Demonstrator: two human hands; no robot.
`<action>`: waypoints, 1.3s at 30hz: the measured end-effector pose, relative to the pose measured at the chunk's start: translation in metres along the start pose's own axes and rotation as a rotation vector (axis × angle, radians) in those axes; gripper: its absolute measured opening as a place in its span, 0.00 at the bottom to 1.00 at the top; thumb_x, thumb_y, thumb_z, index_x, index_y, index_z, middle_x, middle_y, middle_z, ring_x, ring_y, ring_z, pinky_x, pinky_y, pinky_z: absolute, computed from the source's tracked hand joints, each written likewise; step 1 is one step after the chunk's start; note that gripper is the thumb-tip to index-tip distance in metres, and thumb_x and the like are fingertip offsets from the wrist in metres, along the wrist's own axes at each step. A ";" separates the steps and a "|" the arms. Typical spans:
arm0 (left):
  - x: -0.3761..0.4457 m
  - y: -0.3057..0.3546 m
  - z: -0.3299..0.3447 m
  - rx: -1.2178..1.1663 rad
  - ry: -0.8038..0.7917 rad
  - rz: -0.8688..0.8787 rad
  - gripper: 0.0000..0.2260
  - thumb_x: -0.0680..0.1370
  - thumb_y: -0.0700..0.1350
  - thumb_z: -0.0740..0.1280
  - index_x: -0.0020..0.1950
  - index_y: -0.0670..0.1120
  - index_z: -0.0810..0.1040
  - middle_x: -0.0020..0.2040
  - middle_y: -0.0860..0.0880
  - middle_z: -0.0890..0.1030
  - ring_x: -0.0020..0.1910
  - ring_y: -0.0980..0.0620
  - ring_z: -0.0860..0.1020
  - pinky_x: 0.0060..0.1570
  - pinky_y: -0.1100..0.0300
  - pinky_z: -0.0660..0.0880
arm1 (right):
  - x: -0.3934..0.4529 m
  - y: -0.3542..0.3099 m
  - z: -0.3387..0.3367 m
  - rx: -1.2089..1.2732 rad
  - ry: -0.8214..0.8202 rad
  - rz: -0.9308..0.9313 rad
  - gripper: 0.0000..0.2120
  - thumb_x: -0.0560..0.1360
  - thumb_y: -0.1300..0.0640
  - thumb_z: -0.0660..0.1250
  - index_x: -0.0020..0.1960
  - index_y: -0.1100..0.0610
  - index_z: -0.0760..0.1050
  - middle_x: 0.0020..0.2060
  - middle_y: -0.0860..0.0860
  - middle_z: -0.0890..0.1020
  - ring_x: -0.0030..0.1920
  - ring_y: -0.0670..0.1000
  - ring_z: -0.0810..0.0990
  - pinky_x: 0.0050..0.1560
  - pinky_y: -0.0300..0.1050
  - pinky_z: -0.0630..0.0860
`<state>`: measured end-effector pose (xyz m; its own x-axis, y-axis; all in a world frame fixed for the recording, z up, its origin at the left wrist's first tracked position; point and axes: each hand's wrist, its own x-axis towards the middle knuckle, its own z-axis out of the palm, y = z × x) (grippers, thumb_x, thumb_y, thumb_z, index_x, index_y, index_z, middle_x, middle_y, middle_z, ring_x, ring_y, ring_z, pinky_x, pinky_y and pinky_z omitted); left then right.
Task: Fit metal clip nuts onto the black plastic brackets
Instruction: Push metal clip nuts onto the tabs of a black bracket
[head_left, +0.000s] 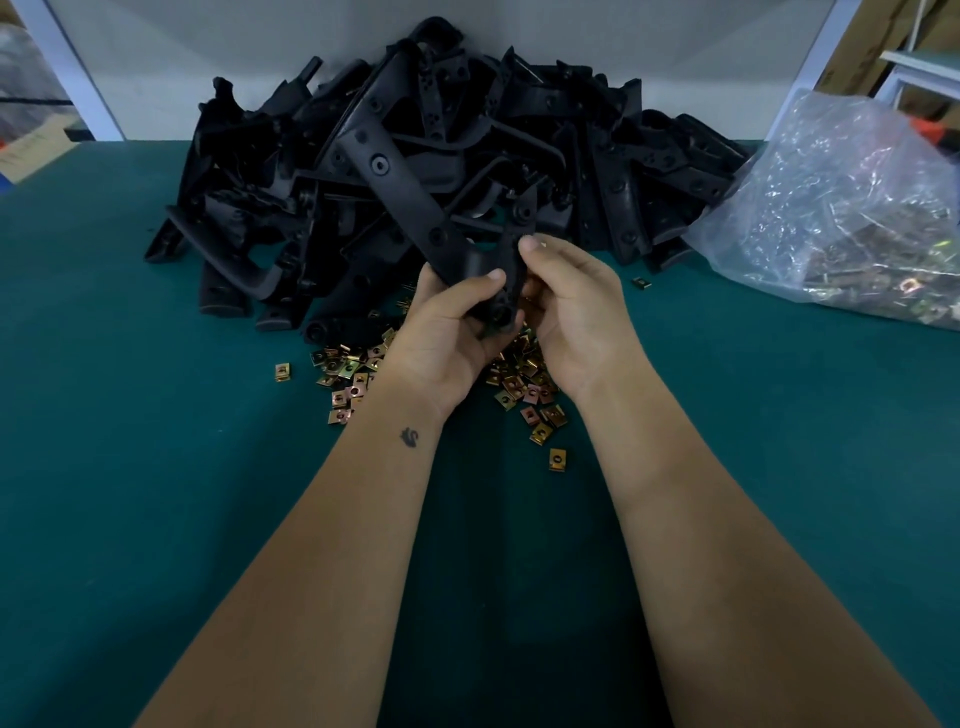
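A long black plastic bracket (400, 182) is lifted above the table, slanting up and away to the left. My left hand (447, 332) grips its near end, thumb across the top. My right hand (576, 306) curls round the same end from the right, thumb tip pressed on the bracket's edge; whether a clip nut sits under its fingers is hidden. A loose scatter of brass-coloured metal clip nuts (524, 384) lies on the table under both hands.
A big heap of black brackets (597, 171) fills the back of the green table (156, 441). A clear plastic bag of clip nuts (852, 213) lies at the right. Single nuts sit apart (557, 460), (282, 372), (642, 283).
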<state>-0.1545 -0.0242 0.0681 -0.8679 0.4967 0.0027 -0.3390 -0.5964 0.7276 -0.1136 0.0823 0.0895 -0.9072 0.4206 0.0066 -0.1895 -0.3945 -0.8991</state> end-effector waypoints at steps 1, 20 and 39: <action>0.000 0.000 0.000 0.010 -0.007 -0.003 0.15 0.78 0.35 0.67 0.61 0.49 0.74 0.53 0.49 0.83 0.50 0.50 0.82 0.43 0.57 0.80 | 0.000 0.000 0.000 0.004 -0.006 0.000 0.05 0.77 0.64 0.68 0.43 0.58 0.80 0.46 0.57 0.83 0.49 0.55 0.80 0.58 0.54 0.77; 0.000 -0.006 0.005 0.136 0.006 0.031 0.20 0.79 0.34 0.67 0.69 0.47 0.71 0.61 0.45 0.82 0.59 0.47 0.82 0.54 0.52 0.81 | -0.003 0.005 0.008 -0.369 0.120 -0.214 0.05 0.77 0.57 0.70 0.43 0.57 0.82 0.35 0.52 0.83 0.42 0.49 0.82 0.47 0.43 0.79; 0.003 0.025 -0.014 -0.170 0.160 0.183 0.09 0.79 0.34 0.66 0.58 0.43 0.74 0.52 0.45 0.80 0.49 0.49 0.82 0.48 0.57 0.81 | -0.006 0.013 0.009 -0.883 0.123 -0.368 0.11 0.79 0.57 0.63 0.59 0.53 0.80 0.49 0.42 0.80 0.52 0.39 0.77 0.54 0.37 0.74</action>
<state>-0.1705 -0.0466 0.0767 -0.9620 0.2729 0.0053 -0.2153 -0.7705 0.5999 -0.1140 0.0672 0.0819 -0.7920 0.4978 0.3535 -0.0580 0.5150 -0.8552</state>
